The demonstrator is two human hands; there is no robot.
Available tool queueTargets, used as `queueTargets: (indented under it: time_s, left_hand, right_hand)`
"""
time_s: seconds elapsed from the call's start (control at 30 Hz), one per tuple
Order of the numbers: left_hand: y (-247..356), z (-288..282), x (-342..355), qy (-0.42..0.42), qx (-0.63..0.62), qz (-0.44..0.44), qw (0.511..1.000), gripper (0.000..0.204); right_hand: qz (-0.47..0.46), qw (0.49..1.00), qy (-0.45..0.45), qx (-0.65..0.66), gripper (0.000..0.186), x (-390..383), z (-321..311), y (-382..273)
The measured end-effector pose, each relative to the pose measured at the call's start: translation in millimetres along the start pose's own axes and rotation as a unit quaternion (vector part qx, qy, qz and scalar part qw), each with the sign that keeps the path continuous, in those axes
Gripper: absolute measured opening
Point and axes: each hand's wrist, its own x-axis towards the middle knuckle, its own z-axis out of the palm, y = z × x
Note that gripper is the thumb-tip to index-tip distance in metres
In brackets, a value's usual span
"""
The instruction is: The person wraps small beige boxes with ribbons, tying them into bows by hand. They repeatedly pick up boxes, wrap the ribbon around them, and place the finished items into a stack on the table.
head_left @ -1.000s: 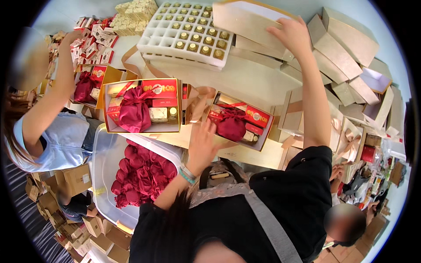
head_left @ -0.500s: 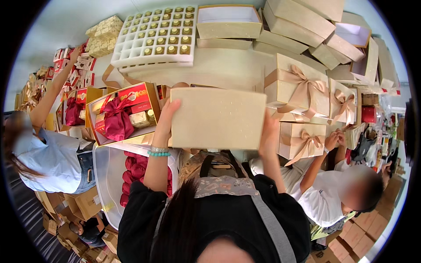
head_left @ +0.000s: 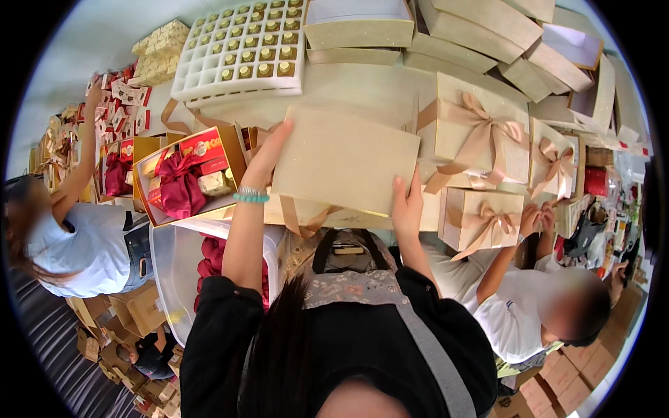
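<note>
A cream gift box lid is held between my two hands above the table, tilted and slightly blurred; its underside is hidden. My left hand, below a turquoise bracelet, grips its left edge, with some fingers behind it. At the near right corner my right hand presses its thumb and fingers against the side. A tan ribbon hangs below the lid's near edge. Left of my left hand stands an open gift box with a dark red satin pouch, red packets and small bottles inside.
Behind is a white foam tray of gold-capped bottles, beside stacked cream boxes. Ribbon-tied gift boxes stand at right. A clear plastic bin holds dark red pouches. People work at my left and right.
The lid has tipped and turned, its left end raised and right end lowered. My left hand rose along its edge, while my right hand came inward and its thumb shows. The ribbon below came into view.
</note>
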Motion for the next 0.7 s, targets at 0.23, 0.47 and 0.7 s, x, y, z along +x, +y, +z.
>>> queueTargets:
  time_s: [0.23, 0.47, 0.7]
  left_hand:
    - [-40, -23, 25, -0.002, -0.049, -0.027, 0.998, 0.057]
    - [-35, -14, -10, 0.02, -0.021, -0.001, 1.0, 0.055]
    - [-27, 0, -2, 0.003, -0.105, -0.085, 0.991, 0.061]
  right_hand:
    - [0.041, 0.998, -0.019, -0.035, 0.058, 7, 6, -7]
    - [0.117, 0.992, -0.053, 0.015, 0.056, -9, 2, -16]
    - [0.095, 0.994, -0.011, 0.045, 0.057, -5, -3, -12]
